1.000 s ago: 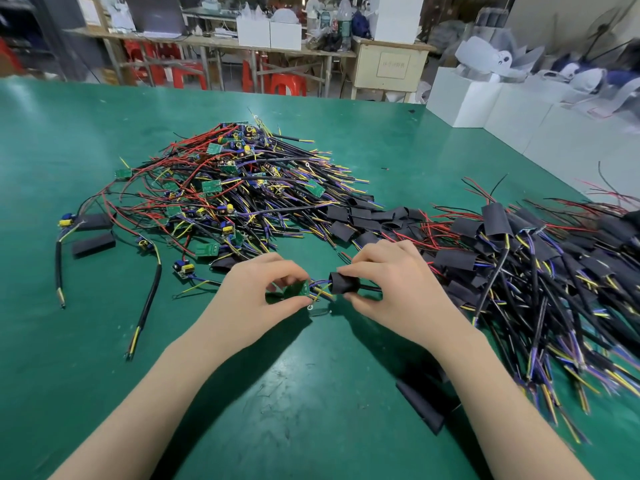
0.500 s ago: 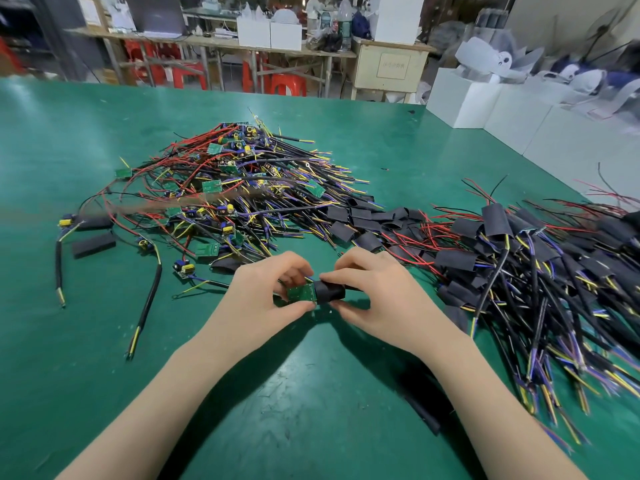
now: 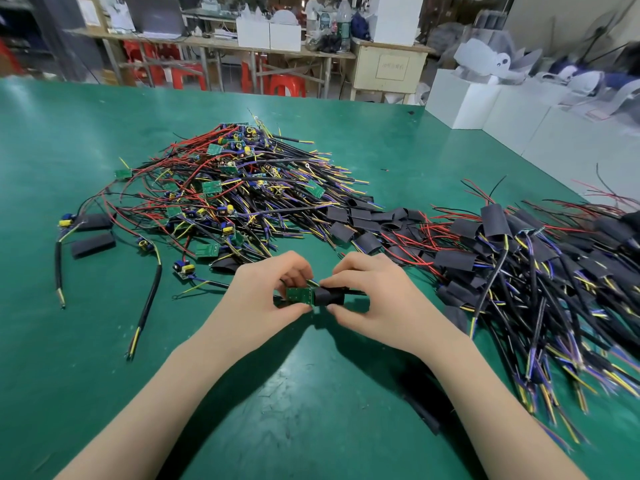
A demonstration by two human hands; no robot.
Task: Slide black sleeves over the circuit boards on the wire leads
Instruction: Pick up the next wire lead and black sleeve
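Left hand (image 3: 266, 299) pinched circuit board (image 3: 298, 296) | right hand (image 3: 377, 299) pinched black sleeve (image 3: 330, 296) | both lay left-right, end to end

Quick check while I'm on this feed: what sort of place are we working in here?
Most likely a small electronics assembly workshop. A big green worktable carries a heap of unsleeved circuit boards on wire leads and a pile of sleeved ones; behind stand cluttered benches and red plastic stools.

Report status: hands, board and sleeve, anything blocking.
Left hand pinches small green circuit board. Right hand pinches black tubular sleeve, started over board's right end. Nothing blocking.
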